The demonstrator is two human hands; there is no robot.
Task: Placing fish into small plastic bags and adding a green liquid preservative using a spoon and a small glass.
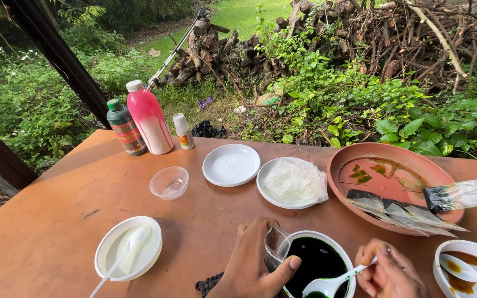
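At the bottom centre, the left hand (255, 265) is clamping a thin clear packet (276, 246) over the bowl of dark green liquid (318, 262). The right hand (388, 273) is pinching a white spoon (332, 283). The packet looks limp, slippery; best gripped at its rim.

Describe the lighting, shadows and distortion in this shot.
Head view: soft, even daylight; only faint shadows under the dishes on the table; wide-angle lens bows the table edge and the post; mild sheen on the dark liquid in the bowl; the hands and foreground are sharp.
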